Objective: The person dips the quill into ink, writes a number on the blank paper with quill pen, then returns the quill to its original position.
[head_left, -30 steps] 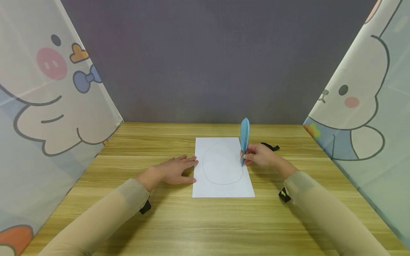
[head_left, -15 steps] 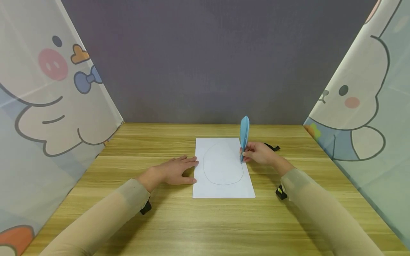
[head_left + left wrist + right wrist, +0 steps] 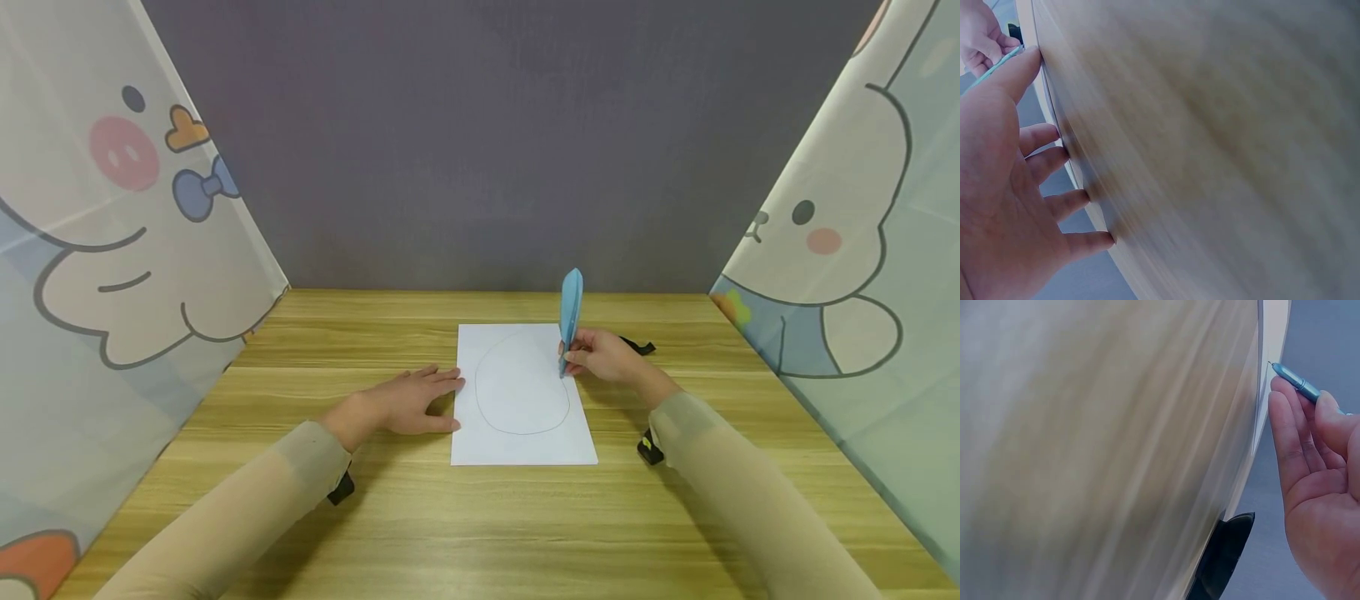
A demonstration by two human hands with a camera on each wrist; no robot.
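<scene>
A white sheet of paper [image 3: 517,450] lies on the wooden table, with a thin curved outline [image 3: 522,433] drawn on it, rounded at the bottom. My right hand [image 3: 603,357] pinches a light-blue pen [image 3: 572,300] with a leaf-shaped upper part, held nearly upright at the sheet's right side. In the right wrist view the pen's point [image 3: 1270,363] is at the paper, where the line ends. My left hand [image 3: 412,402] rests with spread, straight fingers at the sheet's left edge; in the left wrist view its fingertips [image 3: 1107,239] press down.
A black strap-like piece [image 3: 637,344] shows just behind my right hand. Black wrist gear [image 3: 650,447] hangs under the right sleeve. A dark grey panel [image 3: 495,150] stands behind the table [image 3: 450,533], and cartoon-printed cloths [image 3: 825,275] flank both sides.
My right hand and the pen have moved slightly away from me and to the left, and the drawn line on the right side now reaches higher. The left hand stays put.
</scene>
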